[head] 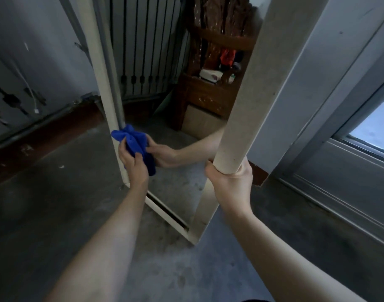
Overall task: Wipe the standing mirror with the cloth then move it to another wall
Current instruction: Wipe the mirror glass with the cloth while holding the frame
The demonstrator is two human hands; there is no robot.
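Observation:
The standing mirror [243, 110] has a cream frame and stands tilted on the grey floor, its glass facing me. My left hand [133, 163] is shut on a bunched blue cloth [135, 141], pressing it against the glass at the left frame edge, low down. My right hand [229, 178] grips the right frame post from below. The glass reflects my left hand with the cloth, a dark railing and a wooden shelf unit.
A grey wall [34, 51] with a dangling white cable [32, 94] lies to the left. A brown skirting [45, 138] runs along its base. At the right are a grey door frame [330, 94] and a sliding glass door [369, 127]. Grey concrete floor [56, 214] spreads around the mirror.

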